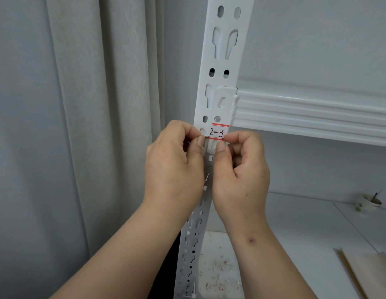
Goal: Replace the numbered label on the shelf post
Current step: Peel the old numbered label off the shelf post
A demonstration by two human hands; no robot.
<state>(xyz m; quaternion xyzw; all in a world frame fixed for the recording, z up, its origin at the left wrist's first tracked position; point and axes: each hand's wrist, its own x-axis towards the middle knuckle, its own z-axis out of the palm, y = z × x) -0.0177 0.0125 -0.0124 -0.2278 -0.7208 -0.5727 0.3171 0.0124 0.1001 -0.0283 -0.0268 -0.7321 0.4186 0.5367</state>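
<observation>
A white slotted metal shelf post [225, 61] runs up the middle of the view. On it, just below the shelf beam, sits a small white label [218, 132] with red bars top and bottom and "2-3" handwritten in black. My left hand [174, 167] pinches the label's lower left corner between thumb and forefinger. At the lower right corner, my right hand [239, 173] grips the label's edge the same way. Both hands hide the post section under the label.
A ribbed white shelf beam [313, 113] joins the post at the right. Below it lies a white shelf board [306, 225] with a small cup [370, 203], a paper sheet [369, 275] and reddish scraps [220, 277]. Grey curtains [79, 126] hang at the left.
</observation>
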